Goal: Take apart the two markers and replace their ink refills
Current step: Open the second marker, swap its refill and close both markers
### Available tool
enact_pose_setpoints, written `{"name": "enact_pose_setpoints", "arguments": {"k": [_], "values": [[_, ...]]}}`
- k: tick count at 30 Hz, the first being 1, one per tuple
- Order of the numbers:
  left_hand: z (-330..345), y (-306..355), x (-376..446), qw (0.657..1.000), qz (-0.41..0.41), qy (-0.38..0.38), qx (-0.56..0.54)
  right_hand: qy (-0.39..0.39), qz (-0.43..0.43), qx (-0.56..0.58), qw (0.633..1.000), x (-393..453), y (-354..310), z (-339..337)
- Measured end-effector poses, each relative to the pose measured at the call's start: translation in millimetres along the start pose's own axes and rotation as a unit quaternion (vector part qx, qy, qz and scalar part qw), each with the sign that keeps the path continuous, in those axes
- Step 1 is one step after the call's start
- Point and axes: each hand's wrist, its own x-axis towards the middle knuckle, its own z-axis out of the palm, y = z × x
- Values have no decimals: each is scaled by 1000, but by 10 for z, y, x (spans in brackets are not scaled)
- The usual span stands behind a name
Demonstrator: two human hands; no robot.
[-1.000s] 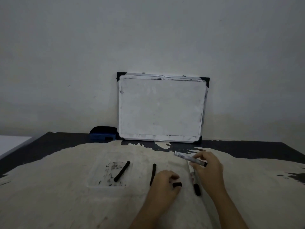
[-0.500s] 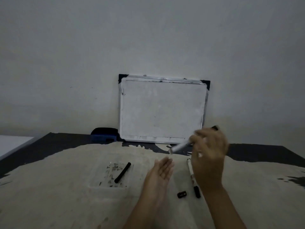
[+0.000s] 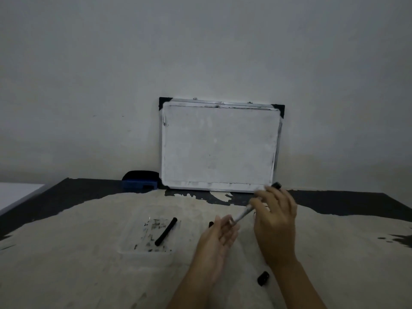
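My right hand [image 3: 275, 221] grips a white marker barrel [image 3: 244, 213], tilted with its open lower end over my left palm and its black end up by the whiteboard's corner. My left hand [image 3: 217, 241] is cupped palm-up under that end, fingers apart, holding nothing I can make out. A small black end cap [image 3: 263, 278] lies on the cloth by my right wrist. A black ink refill [image 3: 166, 231] rests in the clear tray [image 3: 133, 248]. Another black refill [image 3: 211, 224] shows only its tip behind my left hand. The second marker is hidden behind my right hand.
A whiteboard [image 3: 219, 146] leans against the wall at the back. A blue and black eraser [image 3: 140, 181] sits left of it. A pale, ink-stained cloth [image 3: 78, 264] covers the dark table [image 3: 345, 201].
My right hand has lowered the marker barrel toward my left palm. The left hand has stayed cupped beneath it. The end cap still lies on the cloth.
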Motion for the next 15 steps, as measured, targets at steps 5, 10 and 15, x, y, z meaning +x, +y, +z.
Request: {"name": "enact_pose_setpoints", "arguments": {"k": [5, 10, 15], "values": [[-12, 3, 11, 1000, -4, 6, 7, 17, -14, 1, 1000, 100, -106, -50], [12, -24, 33, 999, 5, 7, 40, 17, -19, -22, 999, 102, -68, -34], [-22, -52, -11, 997, 31, -10, 76, -3, -46, -67, 997, -111, -48, 23]]}}
